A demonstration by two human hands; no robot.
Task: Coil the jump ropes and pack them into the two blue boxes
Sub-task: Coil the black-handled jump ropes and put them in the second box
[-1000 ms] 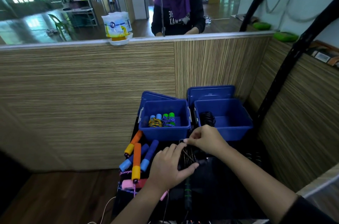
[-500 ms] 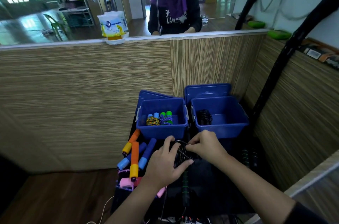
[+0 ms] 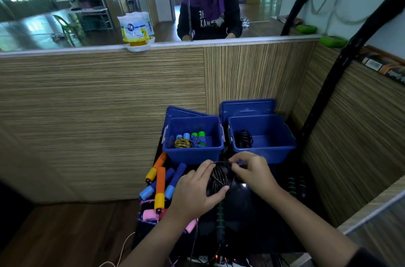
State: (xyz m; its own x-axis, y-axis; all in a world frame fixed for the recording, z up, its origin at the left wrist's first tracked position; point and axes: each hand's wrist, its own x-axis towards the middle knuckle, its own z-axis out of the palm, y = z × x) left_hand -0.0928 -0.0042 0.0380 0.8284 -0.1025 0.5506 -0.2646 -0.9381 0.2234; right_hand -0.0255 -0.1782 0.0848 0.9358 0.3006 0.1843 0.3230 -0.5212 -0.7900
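Observation:
My left hand (image 3: 195,190) grips a bundle of coiled black jump rope (image 3: 219,177) just in front of the two blue boxes. My right hand (image 3: 252,170) pinches the top strand of that coil. A black handle with green rings (image 3: 219,216) hangs below the coil. The left blue box (image 3: 192,155) holds two coiled ropes, one with light-blue handles (image 3: 183,140) and one with green handles (image 3: 198,139). The right blue box (image 3: 271,153) holds one black coiled rope (image 3: 243,138).
Loose ropes with orange-yellow (image 3: 160,188), blue (image 3: 173,181) and pink (image 3: 150,215) handles lie left of my hands on the dark table (image 3: 252,223). Two black-green handles (image 3: 295,185) lie at the right. Blue lids (image 3: 247,107) lean behind the boxes against a wooden partition.
Both hands have kept working the black coil. My right hand has shifted slightly over its top strand, while my left hand has closed further round the bundle.

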